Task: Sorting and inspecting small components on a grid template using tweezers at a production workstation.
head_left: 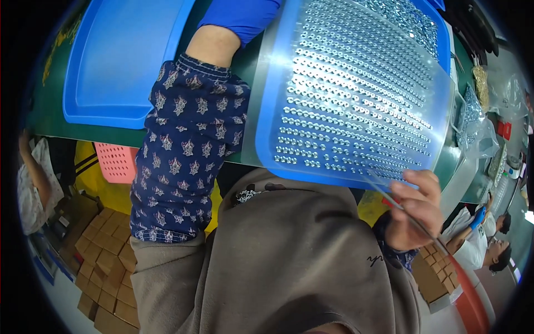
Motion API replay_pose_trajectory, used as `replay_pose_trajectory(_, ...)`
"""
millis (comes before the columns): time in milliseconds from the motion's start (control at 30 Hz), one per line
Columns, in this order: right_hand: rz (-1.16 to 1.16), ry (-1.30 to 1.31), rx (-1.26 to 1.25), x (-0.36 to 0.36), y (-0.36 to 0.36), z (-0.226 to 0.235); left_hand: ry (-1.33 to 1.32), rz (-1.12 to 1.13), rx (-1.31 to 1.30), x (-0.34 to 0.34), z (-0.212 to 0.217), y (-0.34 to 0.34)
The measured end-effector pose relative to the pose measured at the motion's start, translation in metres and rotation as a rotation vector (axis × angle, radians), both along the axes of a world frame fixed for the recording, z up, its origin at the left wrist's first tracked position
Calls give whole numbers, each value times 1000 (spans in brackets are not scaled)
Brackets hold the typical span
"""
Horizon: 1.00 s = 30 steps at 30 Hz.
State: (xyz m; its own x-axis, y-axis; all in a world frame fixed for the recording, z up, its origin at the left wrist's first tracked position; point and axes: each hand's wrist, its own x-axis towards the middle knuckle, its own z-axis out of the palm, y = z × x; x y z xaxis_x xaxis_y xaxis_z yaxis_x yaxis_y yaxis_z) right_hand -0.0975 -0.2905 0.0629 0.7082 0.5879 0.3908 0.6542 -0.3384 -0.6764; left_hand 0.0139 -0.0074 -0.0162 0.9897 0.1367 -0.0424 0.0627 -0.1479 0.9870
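A clear plate (356, 94) with many rows of small metal rings lies tilted over a blue tray (439, 39) on the green table (53, 119). My right hand (414, 211) is at the plate's near right corner, closed around a thin metal tool (389, 196) with a red part. My left arm, in a dark patterned sleeve cover (189, 139), reaches up between the two trays. My left hand (239, 16) wears a blue glove and is cut off at the top edge beside the plate's left rim. Whatever it holds is hidden.
A second blue tray (111, 61) lies on the table's left. A pink basket (117, 161) and stacked cardboard boxes (105, 267) sit below the table edge. Bags of metal parts (473, 117) lie at the right. Other people sit at the lower right (478, 239) and left (30, 183).
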Motion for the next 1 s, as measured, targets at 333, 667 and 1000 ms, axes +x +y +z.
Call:
replay_pose_trajectory(333,69,-111,-127,4,32,-13,-50,31,133,-1,13,-7)
replay_pose_trajectory(667,29,-160,-180,9,32,-23,-16,-31,27,14,-8,-12)
replay_pose_trajectory(1000,-573,-224,288,46,-50,-1,-6,22,67,0,7,1)
